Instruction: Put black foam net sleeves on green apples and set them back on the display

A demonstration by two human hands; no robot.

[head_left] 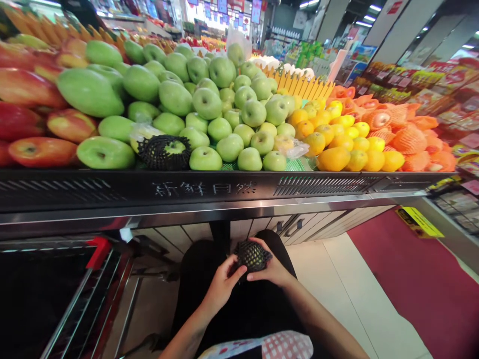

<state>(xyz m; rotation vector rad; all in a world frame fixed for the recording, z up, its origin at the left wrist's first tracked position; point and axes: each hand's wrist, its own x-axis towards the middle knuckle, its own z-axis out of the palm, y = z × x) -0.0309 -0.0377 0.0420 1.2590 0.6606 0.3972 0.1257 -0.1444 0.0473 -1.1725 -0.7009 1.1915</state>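
Between my two hands, just above my lap, is a green apple wrapped in a black foam net. My left hand grips its left side, the thumb and fingers pressed on the net. Around the right side curl the fingers and thumb of my right hand. Another green apple in a black foam net lies at the front of the display, beside bare green apples.
A black display ledge runs across in front of me. Red apples, oranges and fruit in orange nets are heaped on it. A shopping cart stands at my left; a red mat lies right.
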